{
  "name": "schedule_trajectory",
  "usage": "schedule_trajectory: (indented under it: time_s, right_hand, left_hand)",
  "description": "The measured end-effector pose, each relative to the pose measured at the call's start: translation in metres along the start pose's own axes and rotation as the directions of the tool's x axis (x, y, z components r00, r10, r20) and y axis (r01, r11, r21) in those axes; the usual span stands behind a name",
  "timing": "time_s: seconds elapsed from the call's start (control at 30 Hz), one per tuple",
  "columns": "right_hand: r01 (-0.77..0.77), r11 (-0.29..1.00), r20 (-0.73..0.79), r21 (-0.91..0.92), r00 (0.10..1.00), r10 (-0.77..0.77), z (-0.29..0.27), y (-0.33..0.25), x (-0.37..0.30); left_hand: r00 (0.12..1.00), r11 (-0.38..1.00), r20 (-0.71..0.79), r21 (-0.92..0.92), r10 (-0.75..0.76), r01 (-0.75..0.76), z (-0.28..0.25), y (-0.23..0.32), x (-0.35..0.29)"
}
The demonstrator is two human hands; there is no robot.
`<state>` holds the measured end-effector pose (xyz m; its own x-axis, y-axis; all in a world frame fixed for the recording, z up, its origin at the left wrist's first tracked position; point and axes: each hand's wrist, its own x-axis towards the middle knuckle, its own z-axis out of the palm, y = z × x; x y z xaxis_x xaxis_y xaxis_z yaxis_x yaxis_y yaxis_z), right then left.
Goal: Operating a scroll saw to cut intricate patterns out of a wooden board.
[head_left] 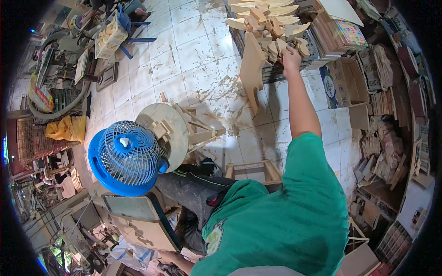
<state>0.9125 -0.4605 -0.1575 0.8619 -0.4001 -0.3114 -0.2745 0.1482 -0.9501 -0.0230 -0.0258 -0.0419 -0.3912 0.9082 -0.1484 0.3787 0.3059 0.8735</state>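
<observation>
My right arm stretches to the far side, where a pile of pale wooden cutouts [264,23] with curved outlines lies on a dark slatted stack. At the near right of that pile, my right hand [291,60] has its fingers closed around a small wooden cutout [278,47]. Leaning against the pile is a larger curved wooden board [252,62], its narrow leg reaching toward the tiled floor. My left hand [169,256] shows only in part at the lower edge, beside a dark object that I cannot make out; its fingers are mostly hidden.
A blue fan [126,154] stands left of my legs, beside a round stool [177,142] bearing small wood pieces. Below the fan is a dark-framed chair [138,218]. An open cardboard box [347,83] and stacked boards [329,37] line the right. Machinery [69,69] fills the upper left.
</observation>
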Motion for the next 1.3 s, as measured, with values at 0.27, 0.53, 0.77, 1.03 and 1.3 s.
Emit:
schedule_trajectory:
  time_s: [0.27, 0.53, 0.77, 1.03, 1.3]
  right_hand:
    - [0.083, 0.928, 0.156, -0.363, 0.987, -0.028, -0.012, -0.019, 0.064]
    - [0.547, 0.505, 0.466, -0.668, 0.836, -0.29, 0.008, -0.047, 0.068]
    - [0.551, 0.445, 0.41, -0.706, 0.83, -0.378, 0.022, -0.048, 0.056]
    - [0.451, 0.684, 0.335, -0.573, 0.891, -0.306, -0.059, 0.05, 0.048]
    - [0.604, 0.387, 0.714, -0.696, 0.64, 0.285, -0.16, 0.227, -0.071]
  left_hand:
    - [0.998, 0.996, 0.043, -0.081, -0.038, 0.041, 0.002, 0.0, -0.005]
    - [0.996, 0.996, -0.067, 0.074, 0.052, -0.047, -0.006, -0.011, 0.021]
    - [1.0, 0.954, -0.017, 0.299, -0.007, 0.011, 0.018, 0.02, -0.042]
    - [0.984, 0.897, -0.173, 0.44, 0.035, 0.045, -0.016, -0.025, -0.014]
    - [0.974, 0.507, -0.019, 0.856, 0.225, -0.101, 0.089, 0.095, -0.102]
